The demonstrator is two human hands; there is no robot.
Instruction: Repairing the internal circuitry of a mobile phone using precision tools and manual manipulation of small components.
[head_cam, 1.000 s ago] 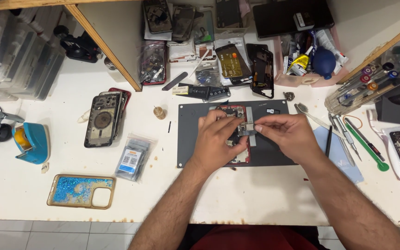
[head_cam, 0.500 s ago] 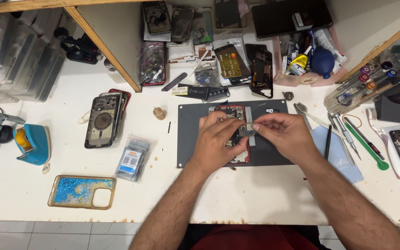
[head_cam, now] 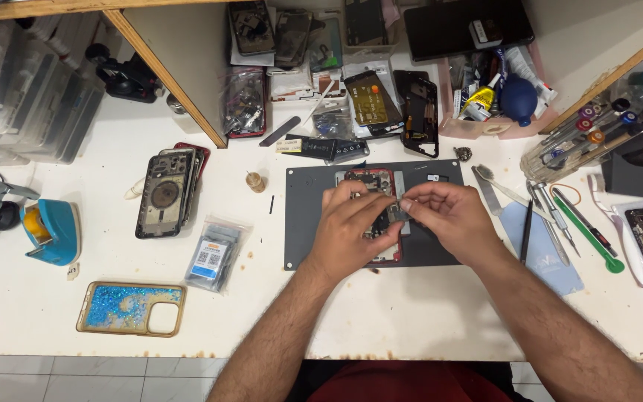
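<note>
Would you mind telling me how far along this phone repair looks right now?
The red phone already lies opened on the grey mat, its insides showing. Both hands, left hand and right hand, pinch a small part over it. No cover is on it; a screwdriver lies unused nearby.

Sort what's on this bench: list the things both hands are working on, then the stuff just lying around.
In hand:
left hand
right hand
opened phone
dark work mat

Lying about:
glitter phone case
stacked phone backs
bagged part
green-handled tool
blue dust blower
</note>
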